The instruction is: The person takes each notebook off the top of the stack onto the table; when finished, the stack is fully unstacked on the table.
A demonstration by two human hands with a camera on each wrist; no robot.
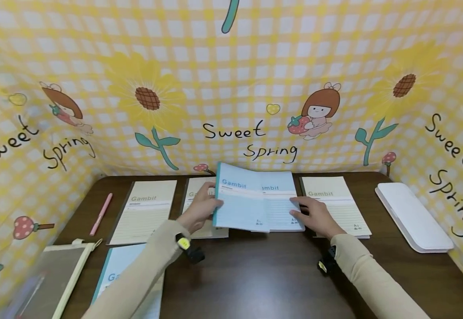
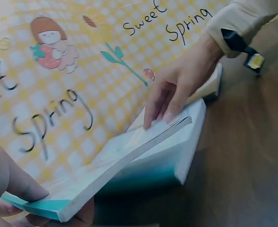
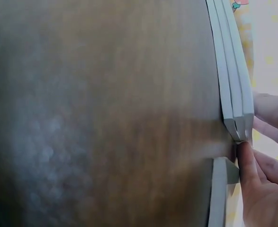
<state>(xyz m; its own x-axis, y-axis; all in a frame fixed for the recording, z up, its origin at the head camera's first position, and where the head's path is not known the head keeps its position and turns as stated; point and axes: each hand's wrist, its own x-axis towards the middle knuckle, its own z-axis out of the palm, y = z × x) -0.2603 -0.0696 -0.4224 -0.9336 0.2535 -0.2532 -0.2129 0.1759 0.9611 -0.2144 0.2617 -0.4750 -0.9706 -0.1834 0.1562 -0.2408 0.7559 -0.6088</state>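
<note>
Matt pale-blue paper notebook (image 1: 255, 201), dark smooth wood-grain table (image 1: 255, 274) with slight sheen, glossy white plastic case (image 1: 413, 217)

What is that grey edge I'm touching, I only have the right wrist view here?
Observer: It is the edge of a blue Gambit notebook; your right hand rests flat on its right side.
Operator: Where is my other hand?
Observer: Your left hand grips the top blue notebook's spine side and lifts it, so it tilts above a second blue one beneath.
Operator: Anything to my right?
Observer: A cream Gambit notebook lies just beyond your right hand, and farther right a white case lies near the table edge.
Operator: And to the left?
Observer: Another cream notebook and a pink pen lie flat there.
</note>
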